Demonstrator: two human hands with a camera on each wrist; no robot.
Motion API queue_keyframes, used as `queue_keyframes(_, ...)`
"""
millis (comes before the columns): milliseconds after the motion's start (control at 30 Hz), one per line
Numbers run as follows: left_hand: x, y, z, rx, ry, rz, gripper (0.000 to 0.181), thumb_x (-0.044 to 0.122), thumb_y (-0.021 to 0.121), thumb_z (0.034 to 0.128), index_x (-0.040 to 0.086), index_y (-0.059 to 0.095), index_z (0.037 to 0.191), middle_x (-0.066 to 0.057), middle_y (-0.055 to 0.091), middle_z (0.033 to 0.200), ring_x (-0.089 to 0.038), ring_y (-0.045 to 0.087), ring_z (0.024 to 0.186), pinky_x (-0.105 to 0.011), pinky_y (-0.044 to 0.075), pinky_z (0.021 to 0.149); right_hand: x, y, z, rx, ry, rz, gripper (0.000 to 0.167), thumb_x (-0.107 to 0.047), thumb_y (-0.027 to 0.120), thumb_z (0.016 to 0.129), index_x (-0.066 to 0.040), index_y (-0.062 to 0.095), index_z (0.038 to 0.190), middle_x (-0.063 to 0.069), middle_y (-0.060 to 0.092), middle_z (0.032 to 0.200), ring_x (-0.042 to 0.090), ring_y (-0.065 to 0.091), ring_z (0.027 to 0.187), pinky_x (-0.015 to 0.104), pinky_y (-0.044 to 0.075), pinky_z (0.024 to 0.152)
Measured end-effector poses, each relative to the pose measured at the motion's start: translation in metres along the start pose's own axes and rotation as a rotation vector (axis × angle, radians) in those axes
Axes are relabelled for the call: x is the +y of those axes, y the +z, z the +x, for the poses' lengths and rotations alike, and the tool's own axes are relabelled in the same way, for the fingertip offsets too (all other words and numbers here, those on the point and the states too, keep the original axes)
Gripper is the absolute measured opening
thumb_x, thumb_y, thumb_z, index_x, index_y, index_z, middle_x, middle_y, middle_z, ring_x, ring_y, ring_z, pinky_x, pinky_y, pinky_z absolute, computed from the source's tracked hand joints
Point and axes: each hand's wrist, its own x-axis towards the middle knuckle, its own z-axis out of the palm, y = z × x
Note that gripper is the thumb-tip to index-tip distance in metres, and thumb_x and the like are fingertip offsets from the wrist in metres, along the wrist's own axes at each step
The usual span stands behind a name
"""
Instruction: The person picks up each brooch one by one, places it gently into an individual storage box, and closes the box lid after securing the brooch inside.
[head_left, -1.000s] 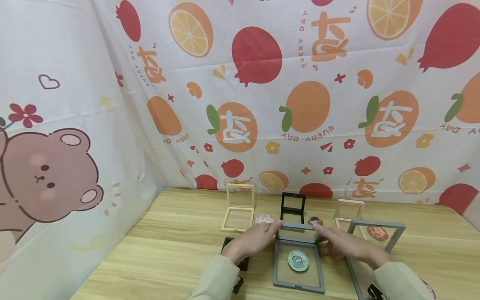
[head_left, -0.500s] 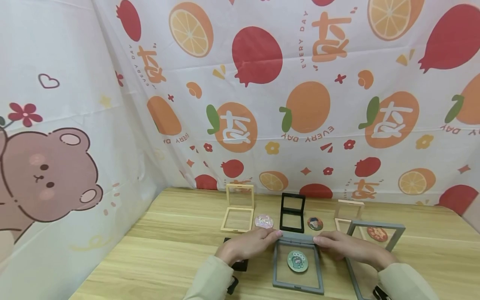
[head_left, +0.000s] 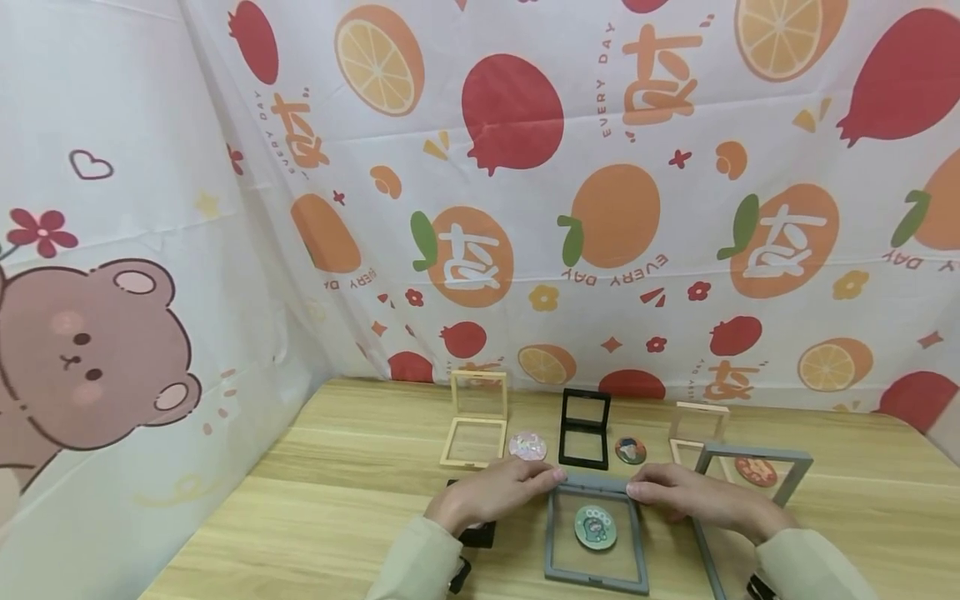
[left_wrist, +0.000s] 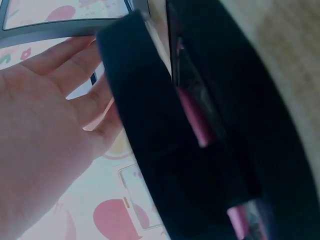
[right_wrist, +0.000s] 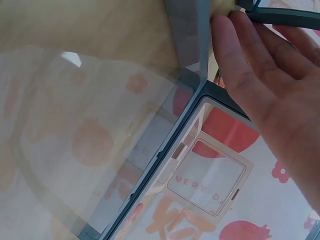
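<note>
A grey floating display frame point(head_left: 550, 533) lies on the table with its lid raised, seen nearly edge-on. On its clear film sits a round green badge point(head_left: 596, 528) with a cartoon figure. My left hand point(head_left: 498, 492) pinches the lid's left corner, thumb tip on the near side. At the opposite corner my right hand point(head_left: 693, 492) pinches the lid likewise. In the left wrist view the fingers point(left_wrist: 80, 60) meet the lid's grey edge point(left_wrist: 55, 30). In the right wrist view the fingertips reach the dark edge point(right_wrist: 290, 17) of the lid.
A black frame point(head_left: 478, 535) stands by my left wrist. A larger grey frame point(head_left: 797, 479), opened up, stands beside my right hand. Further back are a yellow frame point(head_left: 480, 421), a small black frame point(head_left: 583, 446), a cream frame point(head_left: 697, 423), and badges point(head_left: 528, 446), point(head_left: 631, 451), point(head_left: 756, 472).
Both hands have lowered slightly and tipped the lid from more upright to nearly edge-on. The small black frame and the badges behind it have come into fuller view. The green badge stays on the film.
</note>
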Motion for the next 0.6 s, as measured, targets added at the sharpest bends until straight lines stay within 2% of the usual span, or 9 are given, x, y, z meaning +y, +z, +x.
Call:
queue_keyframes(67,-0.001,0.000,0.000,-0.004,0.011,0.004,0.048,0.046,0.045,0.1069,0.014,0.064,0.137,-0.002,0.061,0.138,-0.020,0.050,0.133,-0.042,0.042,0.107,0.025,-0.005,0.011,-0.013,-0.023,-0.018,0.041,-0.040,0.051,0.105,-0.009,0.063,0.129,0.006,0.061,0.127,0.019,0.056,0.116,0.041,0.055,0.086)
queue_keyframes(133,-0.001,0.001,0.000,-0.009,0.015,0.004,0.047,0.045,0.047,0.1067,0.014,0.065,0.136,-0.001,0.063,0.136,-0.018,0.051,0.132,-0.040,0.042,0.107,0.039,-0.009,0.017,-0.031,-0.030,-0.028,0.039,-0.042,0.050,0.106,-0.014,0.064,0.129,0.002,0.061,0.127,0.014,0.056,0.115,0.035,0.055,0.084)
queue_keyframes(200,-0.001,0.001,0.000,-0.011,0.019,0.004,0.045,0.044,0.047,0.1066,0.014,0.065,0.135,0.000,0.063,0.135,-0.018,0.051,0.131,-0.040,0.043,0.106,0.043,-0.008,0.017,-0.029,-0.065,-0.006,0.039,-0.040,0.052,0.105,-0.010,0.064,0.127,0.005,0.062,0.126,0.018,0.057,0.114,0.041,0.056,0.083)
queue_keyframes(233,-0.001,0.001,0.000,-0.011,0.020,0.009,0.045,0.044,0.048,0.1065,0.014,0.065,0.135,0.000,0.063,0.134,-0.017,0.051,0.131,-0.040,0.043,0.106,0.041,-0.008,0.016,-0.040,-0.075,-0.016,0.040,-0.039,0.051,0.106,-0.009,0.063,0.128,0.005,0.061,0.126,0.017,0.056,0.114,0.041,0.056,0.084)
queue_keyframes(467,-0.003,0.001,0.001,-0.021,0.010,-0.001,0.047,0.045,0.049,0.1056,0.013,0.065,0.135,0.000,0.064,0.132,-0.016,0.053,0.128,-0.039,0.044,0.104,-0.011,0.003,-0.007,-0.027,-0.115,-0.036,0.045,-0.037,0.055,0.103,0.002,0.061,0.125,0.010,0.062,0.122,0.026,0.056,0.113,0.048,0.053,0.088)
queue_keyframes(600,-0.004,-0.001,0.001,-0.041,0.004,-0.024,0.051,0.047,0.051,0.1048,0.010,0.064,0.137,0.000,0.063,0.135,-0.014,0.053,0.127,-0.038,0.045,0.104,-0.028,0.007,-0.014,-0.012,-0.093,-0.067,0.048,-0.037,0.056,0.102,0.005,0.060,0.126,0.012,0.062,0.123,0.028,0.056,0.114,0.052,0.051,0.092)
